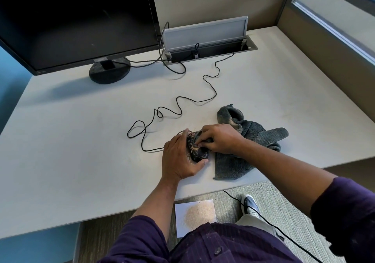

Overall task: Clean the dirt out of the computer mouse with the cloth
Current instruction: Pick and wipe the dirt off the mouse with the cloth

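A person's left hand (178,157) grips a black computer mouse (196,148) near the desk's (81,161) front edge, while the right hand (218,139) pinches a fold of grey cloth (255,137) against its top. Pale grit speckles the mouse, so cleaning looks only partly done. Beyond, its cable (182,108) snakes toward the monitor (77,19).

Both hands cover most of the black, dirt-speckled computer mouse (197,151), so its buttons cannot be made out. The right hand (220,139) hides where its fingers meet the grey ribbed cloth (253,139). The black flat monitor (77,19) is cut off by the picture's top and left edges.
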